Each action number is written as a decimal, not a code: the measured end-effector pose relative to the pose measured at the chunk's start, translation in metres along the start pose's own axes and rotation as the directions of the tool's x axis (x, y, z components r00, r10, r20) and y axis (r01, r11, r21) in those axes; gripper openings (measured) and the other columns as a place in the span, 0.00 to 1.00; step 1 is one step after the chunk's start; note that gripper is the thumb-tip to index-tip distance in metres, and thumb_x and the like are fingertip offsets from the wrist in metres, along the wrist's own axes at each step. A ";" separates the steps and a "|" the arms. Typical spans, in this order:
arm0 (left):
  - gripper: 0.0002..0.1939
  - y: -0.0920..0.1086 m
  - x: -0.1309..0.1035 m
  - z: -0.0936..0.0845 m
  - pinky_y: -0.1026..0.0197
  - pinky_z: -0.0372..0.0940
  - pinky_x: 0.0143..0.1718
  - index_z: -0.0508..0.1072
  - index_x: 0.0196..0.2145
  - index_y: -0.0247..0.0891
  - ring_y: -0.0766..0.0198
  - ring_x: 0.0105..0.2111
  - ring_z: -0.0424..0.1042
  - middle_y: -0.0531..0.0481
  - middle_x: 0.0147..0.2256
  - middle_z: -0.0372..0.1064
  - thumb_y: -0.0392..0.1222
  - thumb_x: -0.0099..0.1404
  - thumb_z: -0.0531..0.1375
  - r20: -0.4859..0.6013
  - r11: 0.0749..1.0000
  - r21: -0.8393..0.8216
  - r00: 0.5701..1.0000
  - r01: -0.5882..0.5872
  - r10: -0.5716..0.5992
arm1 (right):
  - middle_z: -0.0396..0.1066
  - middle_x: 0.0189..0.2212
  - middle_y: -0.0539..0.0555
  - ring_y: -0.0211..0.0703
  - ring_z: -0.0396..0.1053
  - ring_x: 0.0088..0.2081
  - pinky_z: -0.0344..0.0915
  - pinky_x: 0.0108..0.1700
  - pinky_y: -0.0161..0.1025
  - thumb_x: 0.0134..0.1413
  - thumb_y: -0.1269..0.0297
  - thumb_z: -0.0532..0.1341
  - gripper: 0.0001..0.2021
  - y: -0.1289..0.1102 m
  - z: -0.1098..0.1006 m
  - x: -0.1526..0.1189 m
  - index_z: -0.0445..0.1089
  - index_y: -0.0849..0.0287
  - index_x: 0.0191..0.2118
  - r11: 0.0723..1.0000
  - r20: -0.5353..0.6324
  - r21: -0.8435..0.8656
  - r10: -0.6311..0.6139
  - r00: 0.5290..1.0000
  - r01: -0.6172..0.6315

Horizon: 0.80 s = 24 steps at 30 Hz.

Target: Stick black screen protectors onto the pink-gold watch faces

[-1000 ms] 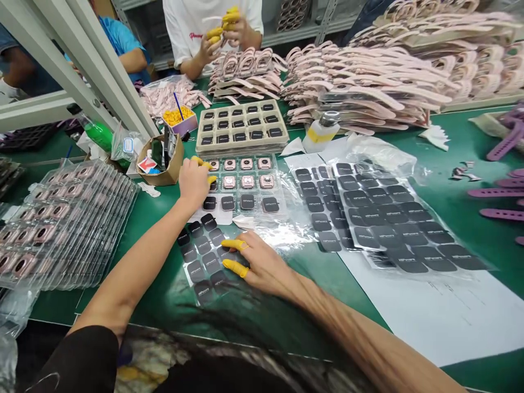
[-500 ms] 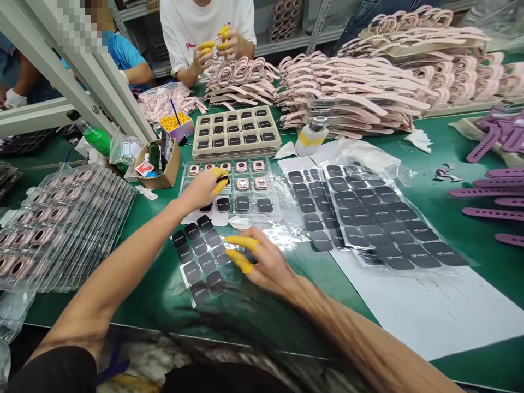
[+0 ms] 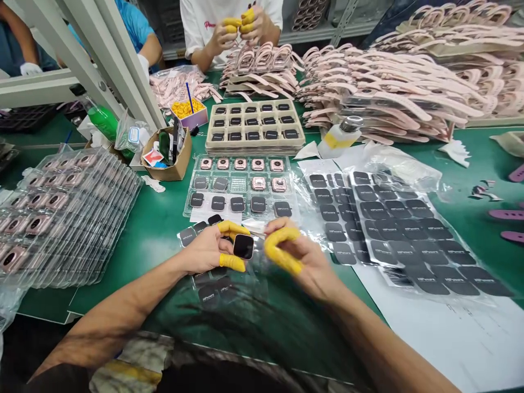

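My left hand (image 3: 210,248), with yellow finger cots, holds a small square watch body (image 3: 243,246) by its edges, its black screen turned toward me. To its right, my right hand (image 3: 301,254) is curled, its yellow-covered thumb and finger meeting in a pinch; blur hides whatever may be between them. A white wipe (image 3: 254,226) lies just behind the two hands. Beneath my left hand is a sheet of black square stickers (image 3: 208,295), partly covered. Farther back, a clear plastic tray (image 3: 238,183) holds watch bodies, some black-covered, and one middle-row pocket shows bare.
Stacked clear trays (image 3: 69,218) stand at left, beside a cardboard box (image 3: 176,164). A beige tray (image 3: 256,143), a bottle (image 3: 341,136) and piled pink straps (image 3: 388,87) sit behind. More sticker sheets (image 3: 409,229) lie at right. A co-worker's hands (image 3: 241,27) work across the table.
My left hand has come back from the clear tray with a watch body, leaving a pocket bare. My right hand has lifted off the sticker sheet, its fingers closing. The view has shifted.
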<state>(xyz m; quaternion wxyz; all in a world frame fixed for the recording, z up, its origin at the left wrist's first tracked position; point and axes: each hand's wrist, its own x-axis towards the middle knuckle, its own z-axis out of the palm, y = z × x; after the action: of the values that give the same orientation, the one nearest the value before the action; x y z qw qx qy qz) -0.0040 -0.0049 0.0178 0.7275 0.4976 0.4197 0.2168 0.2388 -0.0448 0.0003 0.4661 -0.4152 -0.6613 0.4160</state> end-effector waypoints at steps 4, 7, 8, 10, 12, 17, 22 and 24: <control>0.35 -0.007 0.001 0.000 0.64 0.73 0.37 0.77 0.51 0.41 0.68 0.31 0.79 0.54 0.36 0.77 0.37 0.45 0.81 -0.101 0.999 -0.040 0.994 -0.036 0.032 | 0.69 0.28 0.51 0.45 0.67 0.26 0.64 0.28 0.44 0.60 0.49 0.66 0.14 0.006 -0.036 -0.001 0.73 0.51 0.28 0.927 0.044 -0.305 0.241 0.970 -0.216; 0.36 -0.015 0.006 0.000 0.63 0.74 0.40 0.76 0.53 0.38 0.68 0.31 0.78 0.55 0.31 0.77 0.36 0.46 0.80 -0.188 0.997 0.015 0.979 -0.080 0.081 | 0.72 0.31 0.53 0.48 0.69 0.28 0.62 0.29 0.45 0.56 0.51 0.70 0.09 0.019 -0.038 0.001 0.78 0.50 0.34 0.738 -0.098 -0.657 0.123 0.988 -0.157; 0.36 -0.017 0.008 0.000 0.63 0.74 0.40 0.76 0.53 0.38 0.67 0.31 0.78 0.55 0.30 0.77 0.36 0.46 0.79 -0.200 0.995 0.035 0.975 -0.090 0.095 | 0.73 0.35 0.55 0.49 0.71 0.31 0.64 0.31 0.45 0.58 0.52 0.70 0.10 0.023 -0.032 0.003 0.79 0.50 0.41 0.721 -0.125 -0.684 0.034 0.992 -0.111; 0.34 -0.020 0.011 0.000 0.63 0.74 0.39 0.77 0.52 0.38 0.67 0.30 0.78 0.55 0.31 0.78 0.36 0.47 0.79 -0.198 0.992 0.064 0.973 -0.106 0.116 | 0.74 0.40 0.58 0.52 0.72 0.38 0.67 0.37 0.47 0.62 0.54 0.67 0.13 0.029 -0.014 0.009 0.79 0.51 0.49 0.712 -0.101 -0.702 -0.113 0.988 0.010; 0.34 -0.021 0.013 -0.001 0.63 0.73 0.38 0.77 0.52 0.38 0.66 0.30 0.79 0.54 0.31 0.78 0.36 0.47 0.79 -0.183 0.991 0.072 0.975 -0.117 0.128 | 0.76 0.39 0.59 0.52 0.70 0.38 0.65 0.38 0.47 0.65 0.58 0.65 0.09 0.032 0.002 0.015 0.80 0.53 0.45 0.678 -0.027 -0.730 -0.155 0.988 0.086; 0.35 -0.023 0.014 -0.001 0.60 0.75 0.40 0.76 0.52 0.38 0.64 0.31 0.80 0.53 0.32 0.79 0.38 0.47 0.79 -0.212 0.989 0.086 0.968 -0.118 0.134 | 0.74 0.29 0.53 0.47 0.68 0.33 0.62 0.36 0.46 0.64 0.63 0.66 0.04 0.020 0.011 0.015 0.80 0.52 0.38 0.789 -0.056 -0.598 -0.219 0.974 0.143; 0.32 -0.026 0.013 -0.002 0.61 0.75 0.39 0.78 0.49 0.38 0.63 0.31 0.80 0.52 0.32 0.80 0.34 0.45 0.78 -0.154 0.990 0.068 0.979 -0.127 0.136 | 0.74 0.31 0.52 0.45 0.70 0.32 0.64 0.33 0.44 0.63 0.63 0.67 0.05 0.013 0.023 0.013 0.80 0.49 0.43 0.869 -0.035 -0.447 -0.253 0.967 0.211; 0.31 -0.025 0.013 -0.002 0.63 0.74 0.36 0.78 0.48 0.37 0.64 0.30 0.80 0.52 0.34 0.80 0.34 0.45 0.78 -0.168 0.989 0.055 0.975 -0.136 0.144 | 0.73 0.30 0.53 0.45 0.69 0.33 0.64 0.34 0.44 0.64 0.63 0.66 0.04 0.016 0.025 0.013 0.80 0.52 0.41 0.845 -0.110 -0.520 -0.212 0.971 0.125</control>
<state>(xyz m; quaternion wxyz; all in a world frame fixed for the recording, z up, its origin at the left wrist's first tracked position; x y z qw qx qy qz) -0.0008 -0.0043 -0.0099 0.6608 0.5210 0.4492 0.3003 0.2144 -0.0318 -0.0163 0.4272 -0.4963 -0.7410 0.1486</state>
